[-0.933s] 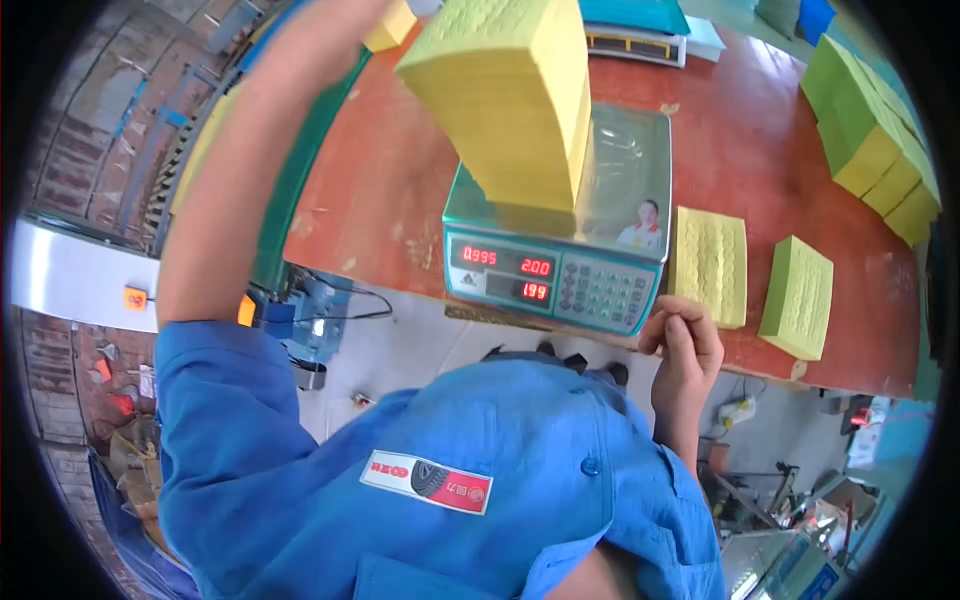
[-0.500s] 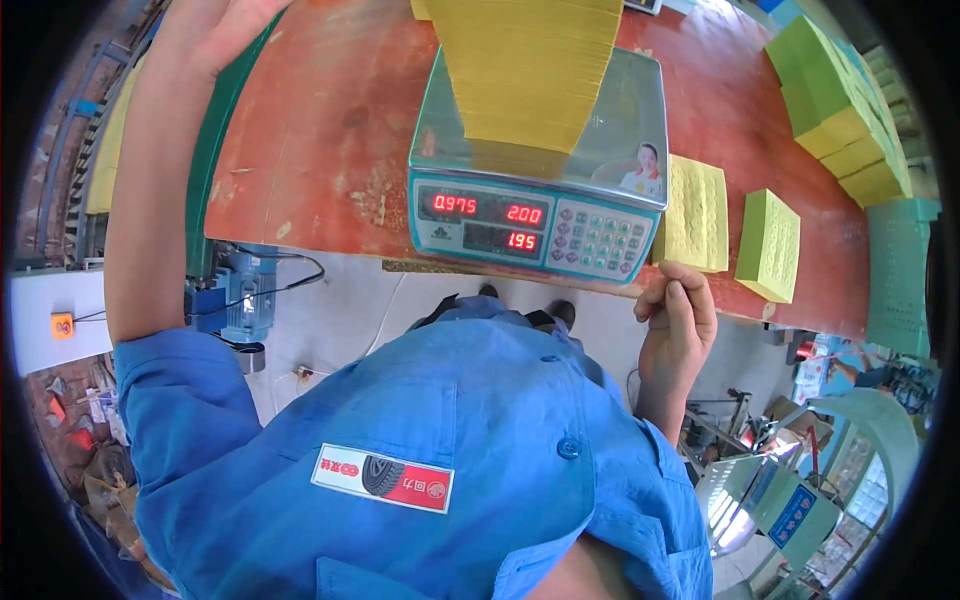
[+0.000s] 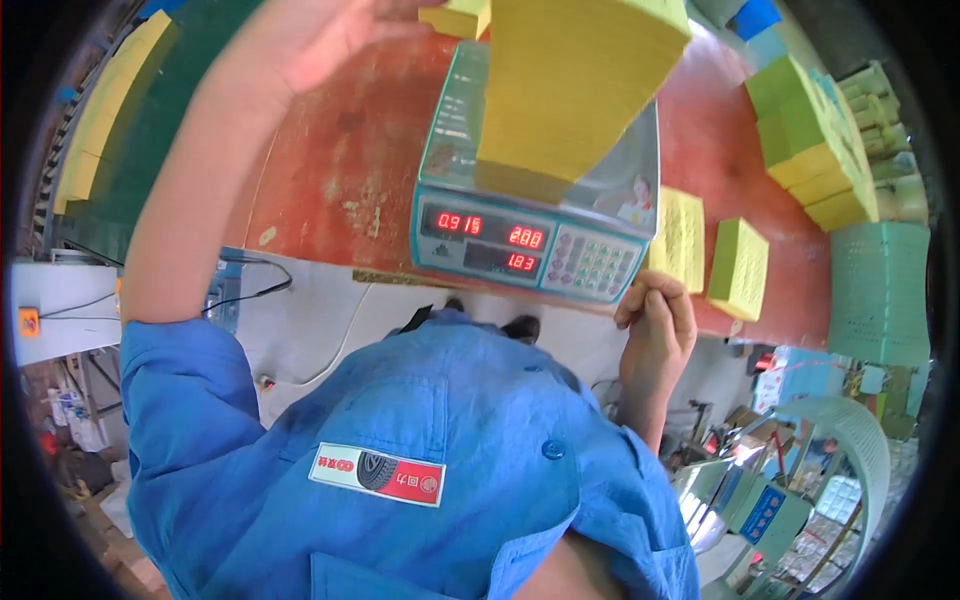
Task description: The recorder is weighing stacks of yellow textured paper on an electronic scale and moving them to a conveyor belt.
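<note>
A teal digital scale (image 3: 520,250) with red lit digits stands at the front of a red-brown table (image 3: 330,180). A tall stack of yellow sheets (image 3: 570,90) rests on its pan. My left hand (image 3: 320,35) is raised over the table at the top edge, fingers stretched toward a small yellow stack (image 3: 455,15) left of the tall one; its fingertips are cut off, so contact is unclear. My right hand (image 3: 660,320) rests on the table's front edge beside the scale's right corner, fingers curled, nothing in it.
Two small yellow-green stacks (image 3: 680,240) (image 3: 738,270) lie right of the scale. Taller green and yellow stacks (image 3: 810,150) line the table's right side, with a green crate (image 3: 880,290) beyond. A long yellow pile (image 3: 100,110) lies far left. Cables hang below the table.
My left hand has swung right toward the small yellow stack. The scale's lit digits have changed. The view has shifted closer to the scale. My right hand stays on the table edge.
</note>
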Tool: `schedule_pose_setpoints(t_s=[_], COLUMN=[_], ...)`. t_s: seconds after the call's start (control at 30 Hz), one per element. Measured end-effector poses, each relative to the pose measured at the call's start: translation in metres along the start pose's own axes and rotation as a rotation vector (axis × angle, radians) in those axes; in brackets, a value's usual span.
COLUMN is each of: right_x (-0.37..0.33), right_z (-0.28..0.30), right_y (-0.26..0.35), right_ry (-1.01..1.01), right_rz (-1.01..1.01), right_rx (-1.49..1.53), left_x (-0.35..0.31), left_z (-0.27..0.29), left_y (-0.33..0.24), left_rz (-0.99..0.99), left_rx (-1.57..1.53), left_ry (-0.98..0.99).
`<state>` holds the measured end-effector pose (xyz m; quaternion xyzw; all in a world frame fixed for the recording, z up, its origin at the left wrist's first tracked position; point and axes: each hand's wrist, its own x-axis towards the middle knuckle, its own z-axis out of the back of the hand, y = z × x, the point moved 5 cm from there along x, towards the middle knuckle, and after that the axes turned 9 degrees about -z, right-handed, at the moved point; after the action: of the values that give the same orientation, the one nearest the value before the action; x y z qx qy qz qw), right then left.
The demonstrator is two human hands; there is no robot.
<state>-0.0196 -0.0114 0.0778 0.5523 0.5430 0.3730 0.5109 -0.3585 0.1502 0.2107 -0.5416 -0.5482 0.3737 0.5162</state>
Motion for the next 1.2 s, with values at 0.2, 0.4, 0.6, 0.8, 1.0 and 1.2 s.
schedule_pose_setpoints(t_s=[0.2, 0.4, 0.6, 0.8, 1.0, 1.2], right_x=[0.013, 0.015, 0.088, 0.138, 0.146, 0.148], right_z=[-0.042, -0.123, -0.190, -0.187, -0.172, -0.170], right_y=[0.088, 0.197, 0.210, 0.177, 0.173, 0.172], right_ry=[-0.062, -0.001, 0.124, 0.273, 0.235, 0.249], right_rz=[0.420, 1.019, 1.096, 0.776, 0.651, 0.626], right_rx=[-0.356, -0.824, -1.106, -1.234, -1.106, -1.057], left_x=[-0.005, -0.016, -0.017, -0.022, -0.022, -0.025], left_z=[-0.023, -0.054, -0.062, -0.067, -0.072, -0.073], left_y=[0.023, 0.043, 0.060, 0.057, 0.057, 0.056], left_rz=[-0.201, -0.447, -0.646, -0.727, -0.755, -0.737], left_rx=[-0.201, -0.353, -0.046, 0.181, 0.267, 0.266], left_ry=[-0.022, 0.033, -0.146, -0.204, -0.184, -0.190])
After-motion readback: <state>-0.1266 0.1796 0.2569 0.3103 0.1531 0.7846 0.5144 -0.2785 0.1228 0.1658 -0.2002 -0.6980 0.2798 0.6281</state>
